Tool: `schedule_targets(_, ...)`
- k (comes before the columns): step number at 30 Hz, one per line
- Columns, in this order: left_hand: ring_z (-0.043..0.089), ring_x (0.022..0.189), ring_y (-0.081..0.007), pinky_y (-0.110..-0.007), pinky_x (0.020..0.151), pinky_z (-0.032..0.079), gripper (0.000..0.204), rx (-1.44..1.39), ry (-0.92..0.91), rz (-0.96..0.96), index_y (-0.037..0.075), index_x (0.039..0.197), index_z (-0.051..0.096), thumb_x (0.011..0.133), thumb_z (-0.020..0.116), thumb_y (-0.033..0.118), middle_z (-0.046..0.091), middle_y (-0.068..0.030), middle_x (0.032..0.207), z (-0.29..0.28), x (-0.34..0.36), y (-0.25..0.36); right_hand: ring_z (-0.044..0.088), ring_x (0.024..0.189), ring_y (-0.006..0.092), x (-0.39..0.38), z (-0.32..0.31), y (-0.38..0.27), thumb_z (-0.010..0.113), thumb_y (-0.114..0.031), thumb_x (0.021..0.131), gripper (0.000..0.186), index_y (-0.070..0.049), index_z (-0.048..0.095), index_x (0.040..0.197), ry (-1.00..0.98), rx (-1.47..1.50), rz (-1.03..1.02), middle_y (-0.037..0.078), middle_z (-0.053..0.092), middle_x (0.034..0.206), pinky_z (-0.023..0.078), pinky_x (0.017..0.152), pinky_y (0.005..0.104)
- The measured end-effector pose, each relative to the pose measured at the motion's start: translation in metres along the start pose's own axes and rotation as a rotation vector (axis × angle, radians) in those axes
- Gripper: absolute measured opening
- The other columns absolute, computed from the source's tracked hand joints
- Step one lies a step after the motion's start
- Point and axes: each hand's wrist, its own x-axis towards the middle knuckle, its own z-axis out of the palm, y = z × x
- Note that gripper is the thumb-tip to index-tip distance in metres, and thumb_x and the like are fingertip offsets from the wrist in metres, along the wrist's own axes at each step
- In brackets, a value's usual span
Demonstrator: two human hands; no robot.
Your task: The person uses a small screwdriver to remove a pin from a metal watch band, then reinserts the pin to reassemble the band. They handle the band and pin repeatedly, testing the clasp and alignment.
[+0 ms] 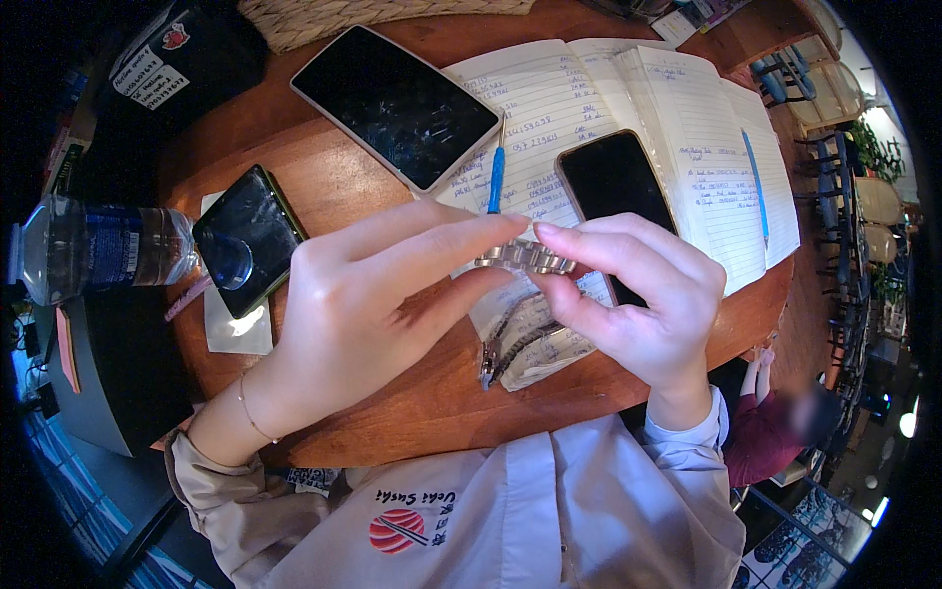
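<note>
Left hand [358, 294] and right hand [653, 294] come together above the table [368, 422], both holding a silver link band [527, 257] between thumb and fingertips. Each grip is a narrow pinch, the left hand on the band's left part and the right hand on its right end. The band is raised near the middle of the view, over the lower pages of an open notebook [692, 118] with handwritten lines.

Below the fingers, a dark band [527, 353] lies curved at the notebook's lower edge, with a shiny metal piece at its left end. Just beyond the left fingertips, a blue-handled tool [497, 179] lies on the page, and a dark-screened phone [613, 177] sits behind the right hand, partly covered by it. A large tablet [397, 108] overlaps the notebook's left side. A blue pen [755, 182] rests on the right page.

To the left of the left hand, a smaller phone [247, 240] lies tilted over a pale sheet [240, 334], near a clear plastic bottle [103, 245]. A thin bracelet [247, 407] circles the left wrist. Farther right, another person in a dark red top [754, 440] is visible beyond the table's edge.
</note>
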Motion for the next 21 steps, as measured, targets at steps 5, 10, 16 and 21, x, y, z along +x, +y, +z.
schedule_targets(5, 0.063, 0.066, -0.0188, -0.025, 0.055, 0.049, 0.031, 0.061, 0.035, 0.068, 0.001, 0.095, 0.066, 0.065, 0.074, 0.003, 0.065, -0.0103, 0.08, 0.0013, -0.0015, -0.0008, 0.062, 0.059, 0.0185, -0.0018, 0.0012, -0.0003, 0.073, 0.001, 0.061, 0.029, -0.004, 0.067, 0.089, 0.03, -0.014, -0.027, 0.008, 0.064, 0.074, 0.049, 0.05, 0.0257)
schedule_targets(10, 0.063, 0.065, -0.0192, -0.026, 0.054, 0.05, 0.03, 0.163, 0.03, 0.171, 0.002, 0.093, 0.067, 0.064, 0.074, 0.005, 0.065, -0.0092, 0.079, -0.001, -0.0005, -0.0034, 0.062, 0.059, 0.018, -0.0014, -0.0019, -0.0013, 0.072, 0.003, 0.061, 0.031, -0.003, 0.068, 0.091, -0.006, 0.024, -0.017, 0.008, 0.064, 0.075, 0.05, 0.051, 0.025)
schedule_targets(16, 0.064, 0.064, -0.018, -0.025, 0.054, 0.05, 0.031, 0.221, -0.002, 0.222, 0.003, 0.093, 0.067, 0.064, 0.075, 0.007, 0.066, -0.0076, 0.081, -0.0059, 0.0, -0.002, 0.063, 0.06, 0.0176, -0.0018, -0.0018, -0.0012, 0.072, 0.004, 0.063, 0.03, -0.001, 0.068, 0.092, -0.016, 0.119, 0.012, 0.01, 0.065, 0.076, 0.05, 0.052, 0.0246)
schedule_targets(21, 0.064, 0.063, -0.017, -0.024, 0.052, 0.049, 0.031, 0.216, 0.002, 0.243, 0.003, 0.094, 0.068, 0.063, 0.075, 0.008, 0.066, -0.0078, 0.08, -0.0072, -0.0013, -0.0024, 0.063, 0.061, 0.0168, -0.0013, -0.0044, -0.0051, 0.071, 0.005, 0.064, 0.03, -0.001, 0.068, 0.093, -0.048, 0.15, 0.068, 0.01, 0.065, 0.076, 0.051, 0.053, 0.0239)
